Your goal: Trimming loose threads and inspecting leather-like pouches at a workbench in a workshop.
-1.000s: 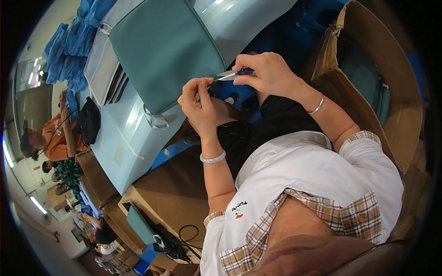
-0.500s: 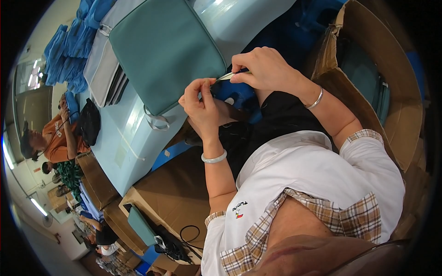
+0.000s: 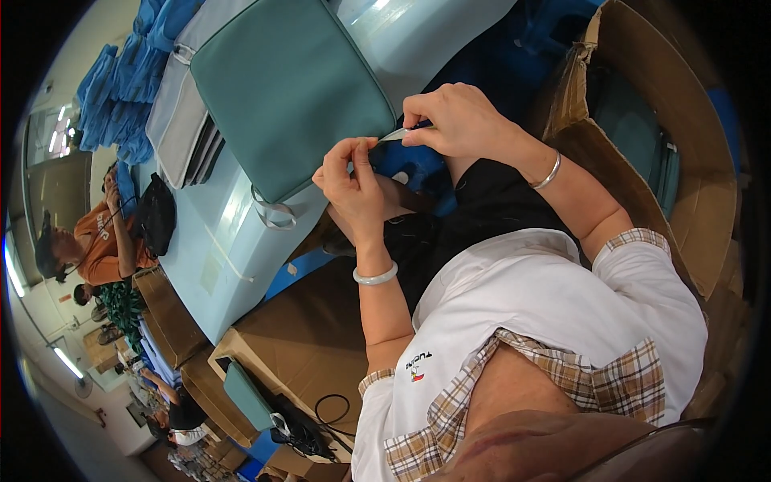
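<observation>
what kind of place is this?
Probably a workshop or small factory floor handling bags or cases. Signs: piled blue fabric items, an open cardboard box with green cases inside, and a person in an orange shirt across the table.

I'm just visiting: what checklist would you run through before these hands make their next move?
1. Pointed blade held in the right hand: ok.
2. Left hand fingertips well clear of the blade's tip: not ok; they are right beside it.
3. Something held in the left fingertips: cannot tell; too small to make out.
4. Teal case supported by the light blue table: ok.
5. Pale strap loop at the case's corner apart from both hands: ok.
</observation>
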